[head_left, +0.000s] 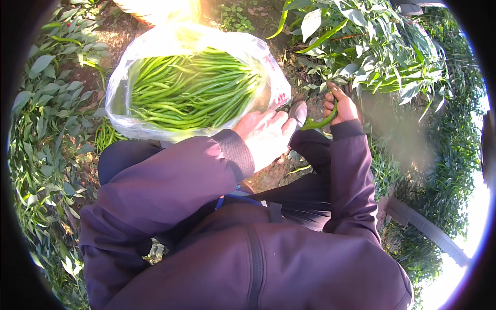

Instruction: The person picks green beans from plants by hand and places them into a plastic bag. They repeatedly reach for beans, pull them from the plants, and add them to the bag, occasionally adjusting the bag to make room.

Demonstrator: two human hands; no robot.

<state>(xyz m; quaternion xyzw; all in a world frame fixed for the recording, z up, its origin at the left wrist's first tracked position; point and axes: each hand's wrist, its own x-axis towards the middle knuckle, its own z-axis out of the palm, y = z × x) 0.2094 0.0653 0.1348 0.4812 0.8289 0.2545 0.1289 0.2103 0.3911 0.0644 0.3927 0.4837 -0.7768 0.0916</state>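
Long green chili peppers (pixel 190 91) fill a clear plastic bag (pixel 285 79), most of them lying lengthwise in bundles. Red printing marks the bag's right side. Over its near right rim lies my left hand (pixel 265 133), back upward and fingers pointing right; their undersides are hidden, so a hold on anything cannot be made out. To the right, my right hand (pixel 343 106) grips a curved green chili pepper (pixel 319 123), whose lower end hangs toward my left hand. Leafy pepper plants (pixel 348 50) with hanging peppers stand just beyond my right hand.
More pepper plants (pixel 50 116) line the left side. A small heap of green peppers (pixel 106 135) lies at the bag's near left corner. My shoe (pixel 298 112) rests between the bag and my right hand. One thin pepper (pixel 299 169) lies on the soil. Glare washes out the top.
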